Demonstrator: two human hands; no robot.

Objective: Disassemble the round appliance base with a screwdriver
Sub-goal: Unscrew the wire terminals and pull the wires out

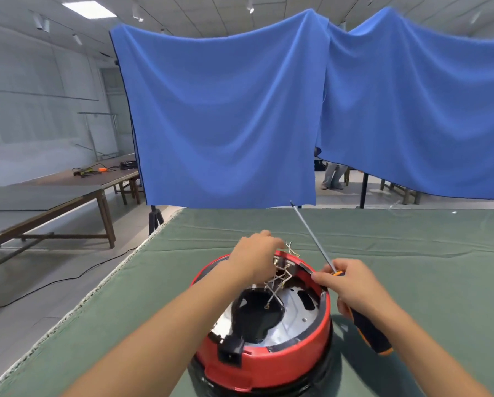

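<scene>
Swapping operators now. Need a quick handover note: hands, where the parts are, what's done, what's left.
Left hand: at the far rim of the red appliance base, fingers curled down among the white wires; whether it grips them is hidden.
Right hand: grips the screwdriver by its dark and orange handle, shaft pointing up and away, tip off the work; fingertips touch the rim.
Base sits upside down on the green table cloth, bottom cover already off, metal plate and wiring exposed.
Left: free the wiring, then remove the remaining plate screws.
</scene>
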